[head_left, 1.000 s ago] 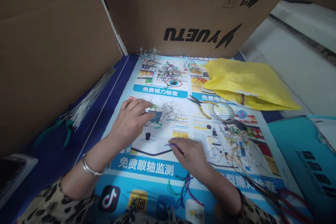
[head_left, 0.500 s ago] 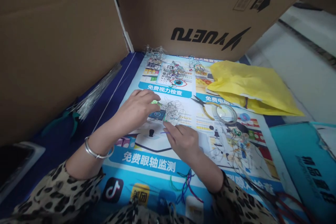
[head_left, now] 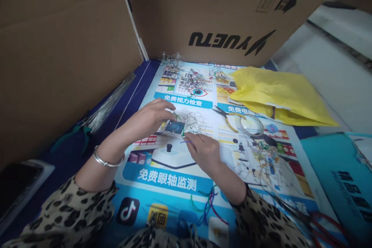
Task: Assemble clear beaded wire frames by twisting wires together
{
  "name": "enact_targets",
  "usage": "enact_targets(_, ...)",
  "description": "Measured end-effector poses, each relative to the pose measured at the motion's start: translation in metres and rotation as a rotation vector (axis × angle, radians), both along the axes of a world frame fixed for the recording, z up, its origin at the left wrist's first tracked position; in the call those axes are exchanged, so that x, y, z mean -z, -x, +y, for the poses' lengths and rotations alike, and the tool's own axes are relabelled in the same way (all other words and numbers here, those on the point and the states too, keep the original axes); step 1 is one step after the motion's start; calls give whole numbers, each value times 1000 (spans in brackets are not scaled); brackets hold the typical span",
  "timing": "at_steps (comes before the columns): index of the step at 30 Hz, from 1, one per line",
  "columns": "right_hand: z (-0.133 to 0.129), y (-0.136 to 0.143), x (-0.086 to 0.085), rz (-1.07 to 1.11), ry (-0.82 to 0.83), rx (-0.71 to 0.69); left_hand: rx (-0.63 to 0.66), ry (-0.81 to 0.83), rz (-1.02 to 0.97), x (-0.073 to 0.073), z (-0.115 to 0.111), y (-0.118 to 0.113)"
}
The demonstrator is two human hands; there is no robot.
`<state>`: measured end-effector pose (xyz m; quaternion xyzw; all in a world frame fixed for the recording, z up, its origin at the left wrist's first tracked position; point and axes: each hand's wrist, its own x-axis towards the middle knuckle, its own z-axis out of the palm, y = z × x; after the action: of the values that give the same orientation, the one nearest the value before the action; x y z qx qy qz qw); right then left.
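A loose tangle of thin silvery wire [head_left: 194, 121] lies on the printed sheet between my hands. My left hand [head_left: 149, 120] is at its left side, with bent fingers apart and the tips close to the strands. I cannot tell whether they touch the wire. My right hand [head_left: 205, 153] is closed in a pinch just below the tangle. From its fingertips a thin purple-blue wire [head_left: 185, 142] sticks out to the left. A small green bit [head_left: 183, 134] shows beside the index finger.
Yellow-handled pliers [head_left: 228, 118] and a clear tape roll [head_left: 252, 125] lie right of the tangle. Further off are more wire tangles [head_left: 193, 79] and a yellow bag [head_left: 279, 93]. Coloured wires [head_left: 207, 205] lie nearer me, red-handled scissors [head_left: 322, 224] at lower right. Cardboard [head_left: 226, 11] stands behind.
My left hand has shifted slightly left, away from the tangle, uncovering more of the dark printed square. My right hand keeps its pinch, nearly in place. The view has tilted a little.
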<state>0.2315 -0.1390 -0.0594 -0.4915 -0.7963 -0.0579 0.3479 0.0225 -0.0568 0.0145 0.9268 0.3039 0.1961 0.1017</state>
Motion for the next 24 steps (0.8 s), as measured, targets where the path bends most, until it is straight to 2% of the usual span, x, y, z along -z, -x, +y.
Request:
enact_targets(7,-2,-7,8,103,27,38,12,51,-6,-2,3,3)
enact_targets(14,-8,-8,4,82,37,29,-3,103,-3,-6,6,4)
enact_targets(24,-18,4,4,-31,31,-201,-79,196,-10,-10,9,5)
